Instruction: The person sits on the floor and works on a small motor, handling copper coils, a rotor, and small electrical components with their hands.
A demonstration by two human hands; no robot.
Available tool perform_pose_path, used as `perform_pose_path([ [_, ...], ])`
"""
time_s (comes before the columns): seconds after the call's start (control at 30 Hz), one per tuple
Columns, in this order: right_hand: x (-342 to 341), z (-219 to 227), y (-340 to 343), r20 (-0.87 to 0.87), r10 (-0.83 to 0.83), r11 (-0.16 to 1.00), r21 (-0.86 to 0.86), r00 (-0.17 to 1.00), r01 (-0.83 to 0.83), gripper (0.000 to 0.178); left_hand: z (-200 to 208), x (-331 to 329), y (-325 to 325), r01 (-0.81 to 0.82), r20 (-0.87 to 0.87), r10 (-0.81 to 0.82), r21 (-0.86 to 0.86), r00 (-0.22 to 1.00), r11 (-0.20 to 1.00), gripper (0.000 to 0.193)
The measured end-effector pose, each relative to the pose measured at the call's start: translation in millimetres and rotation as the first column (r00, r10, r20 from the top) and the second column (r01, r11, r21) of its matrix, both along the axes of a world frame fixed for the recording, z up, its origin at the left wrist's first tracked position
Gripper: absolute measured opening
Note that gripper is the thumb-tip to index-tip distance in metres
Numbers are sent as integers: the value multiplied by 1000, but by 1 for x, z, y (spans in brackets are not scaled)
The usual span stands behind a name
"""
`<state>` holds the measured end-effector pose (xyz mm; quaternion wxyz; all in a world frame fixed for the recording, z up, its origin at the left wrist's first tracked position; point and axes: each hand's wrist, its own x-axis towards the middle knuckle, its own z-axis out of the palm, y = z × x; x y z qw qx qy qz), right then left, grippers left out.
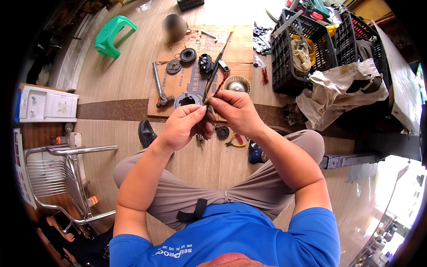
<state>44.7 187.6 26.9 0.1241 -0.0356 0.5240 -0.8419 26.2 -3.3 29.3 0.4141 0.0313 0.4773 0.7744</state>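
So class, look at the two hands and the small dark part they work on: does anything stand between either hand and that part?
Nothing visible does. The left hand and right hand both already touch the small dark part, held between them above the lap.

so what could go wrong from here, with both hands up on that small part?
Both hands, left hand and right hand, pinch a small dark part above the floor; a slip could drop it among the loose parts on the cardboard sheet. The pliers and round black part by the knees could get kicked.
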Motion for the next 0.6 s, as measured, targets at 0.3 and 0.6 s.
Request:
perform_pose_path([
  [0.3, -1, -31, -13, -59, -215, 882, 418, 975, 220, 21, -9, 3, 17, -654, -833, -547, -460, 84, 601, 14],
  [0.6, -6, -19, -3, -104, -103, 960, 251, 989, 127, 20, -8, 2, 13, -143, -462, -78, -424, 883, 894, 24],
])
